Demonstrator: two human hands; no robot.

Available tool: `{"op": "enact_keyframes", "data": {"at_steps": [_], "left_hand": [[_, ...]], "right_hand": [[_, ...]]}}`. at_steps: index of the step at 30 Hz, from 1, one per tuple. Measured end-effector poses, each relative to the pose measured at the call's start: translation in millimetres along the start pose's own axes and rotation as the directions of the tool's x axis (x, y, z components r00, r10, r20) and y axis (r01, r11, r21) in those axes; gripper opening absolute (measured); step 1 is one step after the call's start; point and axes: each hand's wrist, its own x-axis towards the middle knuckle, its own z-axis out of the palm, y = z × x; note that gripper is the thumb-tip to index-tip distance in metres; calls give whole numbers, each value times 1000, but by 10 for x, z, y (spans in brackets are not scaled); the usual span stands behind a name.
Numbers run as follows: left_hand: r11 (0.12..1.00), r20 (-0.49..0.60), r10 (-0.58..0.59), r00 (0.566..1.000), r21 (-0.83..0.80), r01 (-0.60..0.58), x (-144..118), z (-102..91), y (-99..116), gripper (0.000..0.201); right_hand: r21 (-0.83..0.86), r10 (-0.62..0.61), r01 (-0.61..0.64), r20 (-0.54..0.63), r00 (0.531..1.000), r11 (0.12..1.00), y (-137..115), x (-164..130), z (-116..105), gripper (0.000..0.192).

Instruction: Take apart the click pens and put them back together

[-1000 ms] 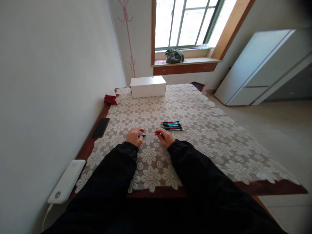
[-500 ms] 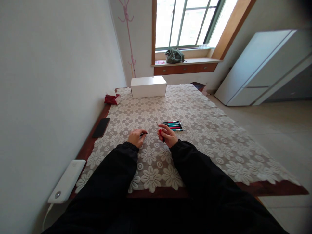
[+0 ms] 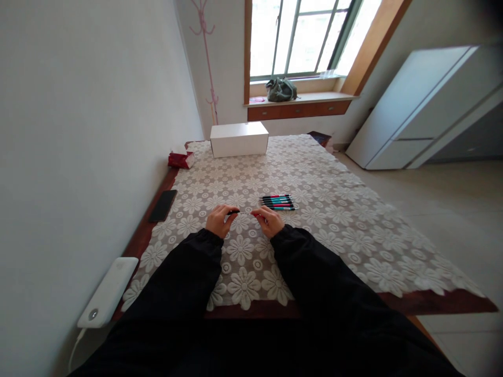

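Observation:
My left hand (image 3: 217, 220) pinches a short black pen part (image 3: 233, 212) between thumb and fingers. Opposite it, my right hand (image 3: 269, 222) is closed on a red pen barrel (image 3: 255, 214), mostly covered by the fingers. A thin, light rod (image 3: 245, 213), looking like a refill, spans the gap between the two parts; I cannot tell how far it goes into the black one. Just beyond my right hand lies a row of several pens (image 3: 277, 202), with black, teal and red bodies, side by side on the lace tablecloth (image 3: 240, 248).
A white box (image 3: 239, 141) stands at the table's far end, with a red tissue pack (image 3: 181, 159) to its left. Along the left edge lie a dark phone (image 3: 162, 206) and a white power strip-like device (image 3: 108, 293) with a cable. The wall is close on the left.
My right hand has turned and lowered, bringing the red barrel and its thin rod level and in line with the black part. My left hand has hardly moved.

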Motion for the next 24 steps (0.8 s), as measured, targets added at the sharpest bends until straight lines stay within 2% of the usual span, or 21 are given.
{"op": "enact_keyframes", "data": {"at_steps": [13,24], "left_hand": [[999,18,17,1000,45,-17,12,-8,3,13],[986,8,164,986,1,-164,-12,52,-57,10]], "right_hand": [[-82,-17,19,32,999,996,-5,-14,1,26],[-75,-82,88,85,993,993,21,-24,59,24]]}}
